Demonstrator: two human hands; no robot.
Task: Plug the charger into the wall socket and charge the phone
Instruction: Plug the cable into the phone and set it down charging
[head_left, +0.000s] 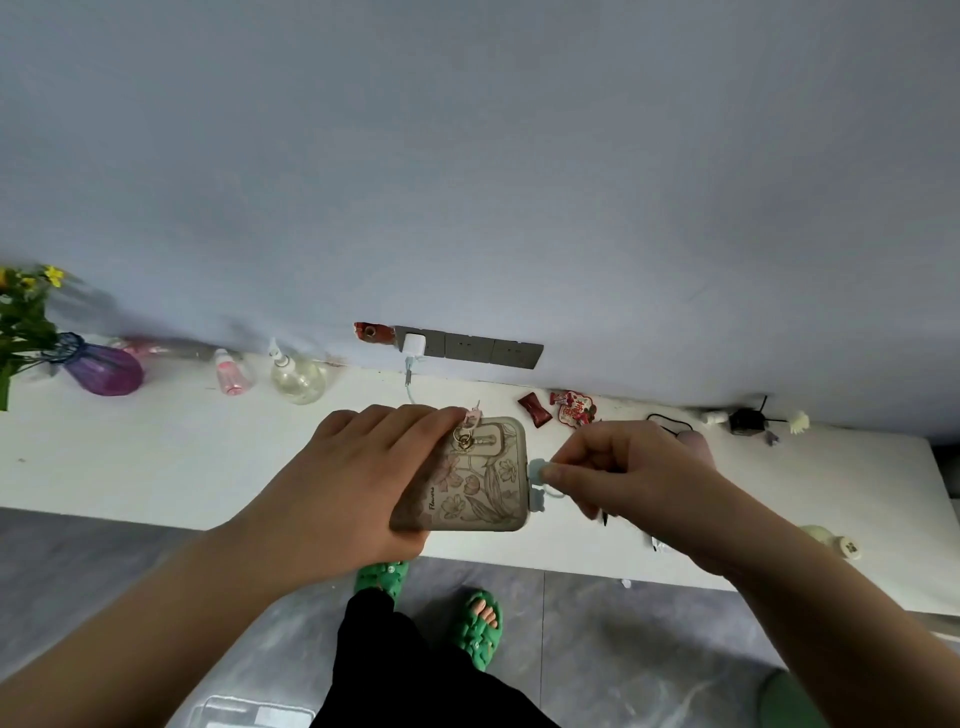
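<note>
A white charger (414, 345) sits plugged into the grey wall socket strip (470, 347) above the white shelf (156, 457). Its pale blue cable (410, 387) drops from it and runs behind my left hand. My left hand (358, 483) grips a phone (475, 480) in a beige flower-print case, back side up, just above the shelf. My right hand (618, 470) pinches the light blue cable plug (537, 473) right at the phone's right end. Whether the plug is fully in the port is hidden by my fingers.
On the shelf's left stand a purple vase (101, 370) with flowers, a small pink bottle (231, 375) and a clear spray bottle (296, 376). Red wrappers (558, 408) and a small black gadget (748, 420) lie to the right. Below are my green slippers (480, 626) on a grey floor.
</note>
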